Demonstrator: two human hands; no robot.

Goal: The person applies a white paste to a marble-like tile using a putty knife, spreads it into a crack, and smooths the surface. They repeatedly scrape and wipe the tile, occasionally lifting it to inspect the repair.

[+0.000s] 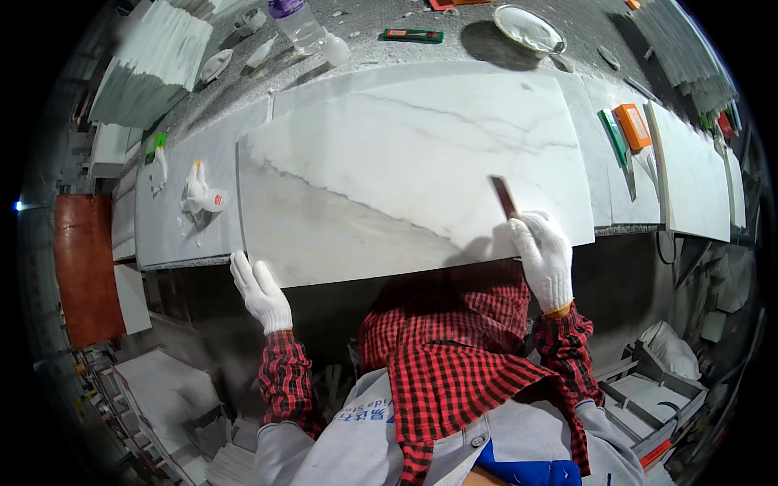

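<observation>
A large white marble slab (405, 170) with grey and brown veins lies across the bench before me, its near edge jutting out toward my body. My left hand (262, 293), in a white knit glove, rests at the slab's near left corner with fingers stretched out. Over the near edge, toward the right end, is my right hand (545, 253), also gloved. It is closed around a thin, dark brown flat strip (503, 197), like a scraper blade, which points up and away from me over the slab. The lower end of the strip is hidden by the glove.
Left of the slab lie a small white bottle (212, 200) and a green-topped tube (156, 150). At the right are an orange box (632, 127) and a putty knife (629, 174). Farther back stand a bowl (559, 44), a clear bottle (298, 28) and stacked tiles (154, 65).
</observation>
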